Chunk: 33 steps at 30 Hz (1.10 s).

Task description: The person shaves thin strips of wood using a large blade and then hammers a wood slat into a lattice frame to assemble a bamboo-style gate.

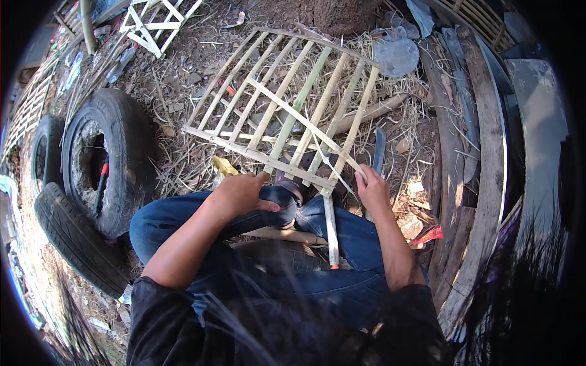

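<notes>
A bamboo lattice panel (284,125) of pale and greenish slats lies on the ground before my crossed legs. My right hand (373,189) is closed around the near end of a loose-looking bamboo strip (293,113), which crosses the slats diagonally. At the panel's near rail, my left hand (237,196) has its index fingertip by the wood and its thumb stretched apart. A pale rod (331,235) with an orange tip runs from the panel's near right corner toward me. Beside my right hand lies a dark, flat blade (379,149), its lower part hidden.
Old tyres (113,158) stand at the left, one with a red-and-black tool (102,183) in it. Long wooden planks (488,152) line the right side. A tree trunk (345,15) rises at the far side. Another lattice piece (160,25) lies far left, amid bamboo shavings.
</notes>
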Each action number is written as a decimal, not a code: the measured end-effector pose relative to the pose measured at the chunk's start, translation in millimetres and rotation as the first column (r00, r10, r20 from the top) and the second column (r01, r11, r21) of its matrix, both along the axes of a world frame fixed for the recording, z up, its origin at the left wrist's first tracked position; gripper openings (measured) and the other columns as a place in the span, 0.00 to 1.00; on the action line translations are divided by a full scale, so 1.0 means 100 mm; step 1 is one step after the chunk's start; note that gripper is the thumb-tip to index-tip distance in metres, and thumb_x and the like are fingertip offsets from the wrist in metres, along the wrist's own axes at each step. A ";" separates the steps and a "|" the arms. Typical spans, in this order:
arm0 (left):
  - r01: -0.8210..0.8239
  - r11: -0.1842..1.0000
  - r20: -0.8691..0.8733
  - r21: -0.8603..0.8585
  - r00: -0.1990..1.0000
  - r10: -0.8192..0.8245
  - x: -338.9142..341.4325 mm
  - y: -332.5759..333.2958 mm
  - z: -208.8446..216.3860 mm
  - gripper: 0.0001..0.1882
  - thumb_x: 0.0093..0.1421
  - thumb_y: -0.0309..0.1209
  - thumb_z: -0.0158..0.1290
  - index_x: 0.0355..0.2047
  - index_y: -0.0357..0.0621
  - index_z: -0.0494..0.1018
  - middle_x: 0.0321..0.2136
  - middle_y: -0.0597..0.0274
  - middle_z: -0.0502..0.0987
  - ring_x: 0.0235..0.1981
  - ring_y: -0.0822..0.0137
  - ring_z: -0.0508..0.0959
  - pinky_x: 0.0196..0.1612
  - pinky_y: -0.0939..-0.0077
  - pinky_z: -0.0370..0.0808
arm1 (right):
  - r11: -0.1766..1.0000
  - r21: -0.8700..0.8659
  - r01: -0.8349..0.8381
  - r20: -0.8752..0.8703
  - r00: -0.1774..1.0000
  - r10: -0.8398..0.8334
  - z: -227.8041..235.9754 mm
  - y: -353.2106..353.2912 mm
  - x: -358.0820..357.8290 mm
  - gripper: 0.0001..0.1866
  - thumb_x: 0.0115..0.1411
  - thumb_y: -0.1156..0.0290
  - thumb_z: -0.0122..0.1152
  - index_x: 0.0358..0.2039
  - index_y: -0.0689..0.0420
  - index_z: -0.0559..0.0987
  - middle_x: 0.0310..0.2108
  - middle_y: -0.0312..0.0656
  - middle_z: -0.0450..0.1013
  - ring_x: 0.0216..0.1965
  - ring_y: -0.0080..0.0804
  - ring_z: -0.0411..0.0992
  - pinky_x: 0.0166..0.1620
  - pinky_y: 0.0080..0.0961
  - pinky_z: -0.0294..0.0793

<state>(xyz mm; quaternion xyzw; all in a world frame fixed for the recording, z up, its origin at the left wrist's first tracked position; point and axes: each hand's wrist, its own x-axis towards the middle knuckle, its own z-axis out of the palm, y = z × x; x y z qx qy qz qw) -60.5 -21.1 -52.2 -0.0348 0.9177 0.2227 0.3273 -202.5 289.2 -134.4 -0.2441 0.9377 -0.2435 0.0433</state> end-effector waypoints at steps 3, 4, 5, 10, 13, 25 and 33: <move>0.004 1.000 -0.009 0.006 1.000 -0.004 0.01 0.00 -0.03 0.44 0.50 0.65 0.53 0.52 0.37 0.65 0.40 0.41 0.77 0.44 0.44 0.77 0.47 0.54 0.73 | 0.997 0.080 -0.012 0.055 0.998 0.008 0.00 -0.01 0.00 0.11 0.61 0.64 0.57 0.41 0.54 0.77 0.35 0.45 0.77 0.34 0.50 0.76 0.36 0.41 0.75; 0.005 1.000 -0.012 0.007 1.000 -0.005 0.01 -0.01 -0.03 0.44 0.50 0.65 0.53 0.52 0.38 0.65 0.40 0.42 0.77 0.44 0.44 0.77 0.46 0.53 0.73 | 0.998 0.057 -0.009 0.057 0.998 0.005 0.02 -0.02 0.00 0.11 0.61 0.64 0.57 0.41 0.54 0.76 0.36 0.45 0.77 0.34 0.51 0.76 0.36 0.41 0.75; 0.005 1.000 -0.004 0.000 1.000 -0.005 0.00 -0.01 -0.03 0.44 0.50 0.65 0.53 0.52 0.38 0.66 0.39 0.42 0.77 0.44 0.44 0.77 0.46 0.53 0.73 | 0.999 0.035 -0.005 0.059 0.998 0.003 0.04 -0.04 0.02 0.12 0.61 0.64 0.57 0.42 0.55 0.76 0.36 0.45 0.77 0.34 0.51 0.76 0.36 0.41 0.75; -0.005 1.000 0.024 -0.016 1.000 0.006 -0.02 -0.02 -0.04 0.44 0.49 0.66 0.53 0.52 0.38 0.66 0.39 0.42 0.77 0.43 0.44 0.78 0.46 0.53 0.73 | 0.998 0.057 0.017 0.076 0.997 -0.021 0.06 -0.06 0.01 0.12 0.60 0.64 0.57 0.42 0.55 0.76 0.36 0.46 0.77 0.36 0.51 0.75 0.37 0.42 0.75; -0.003 1.000 0.045 -0.019 0.999 0.004 -0.04 -0.03 -0.06 0.44 0.50 0.66 0.52 0.52 0.38 0.66 0.40 0.41 0.77 0.43 0.43 0.77 0.46 0.53 0.73 | 0.999 0.040 0.027 0.092 0.995 -0.031 0.07 -0.07 0.02 0.12 0.60 0.64 0.57 0.42 0.55 0.76 0.36 0.47 0.77 0.36 0.51 0.75 0.37 0.42 0.74; 0.005 1.000 -0.163 0.009 0.987 -0.003 0.00 -0.05 -0.38 0.47 0.48 0.68 0.52 0.51 0.37 0.63 0.38 0.43 0.77 0.42 0.45 0.78 0.44 0.54 0.74 | 0.995 0.046 0.087 0.118 0.989 -0.092 0.10 -0.06 0.00 0.10 0.60 0.65 0.56 0.39 0.55 0.76 0.34 0.48 0.77 0.37 0.52 0.75 0.38 0.42 0.73; -0.020 0.999 -0.169 0.032 0.985 0.025 -0.08 -0.02 -0.33 0.49 0.48 0.66 0.53 0.55 0.36 0.58 0.42 0.37 0.75 0.44 0.41 0.76 0.46 0.53 0.73 | 0.988 0.062 0.141 0.171 0.974 -0.149 0.03 0.01 -0.02 0.10 0.61 0.64 0.55 0.39 0.55 0.76 0.36 0.49 0.77 0.39 0.54 0.74 0.41 0.43 0.73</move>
